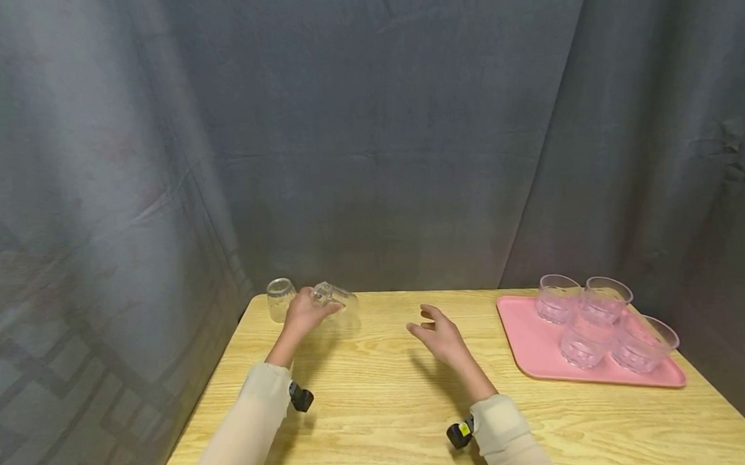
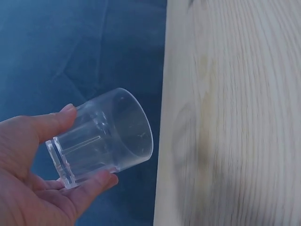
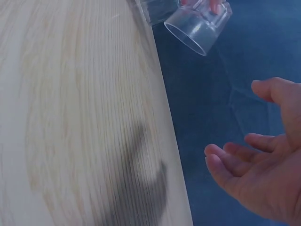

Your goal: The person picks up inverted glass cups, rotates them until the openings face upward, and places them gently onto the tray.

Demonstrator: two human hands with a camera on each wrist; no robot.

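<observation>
My left hand (image 1: 305,314) grips a clear plastic cup (image 2: 106,136) near its base, thumb on one side and fingers on the other. The cup is tilted on its side above the table, its mouth pointing right in the head view. Just left of that hand, a second clear cup (image 1: 281,299) stands upside down at the table's far left corner. My right hand (image 1: 441,335) is held over the middle of the table, fingers loosely bent, with nothing in it. In the right wrist view, the held cup (image 3: 200,28) appears at the top, beyond my right hand (image 3: 263,165).
A pink tray (image 1: 534,354) lies on the right of the wooden table (image 1: 368,413). Several clear cups (image 1: 582,345) stand upright on it, mouths up. Grey curtains (image 1: 368,135) hang behind the table and along its sides.
</observation>
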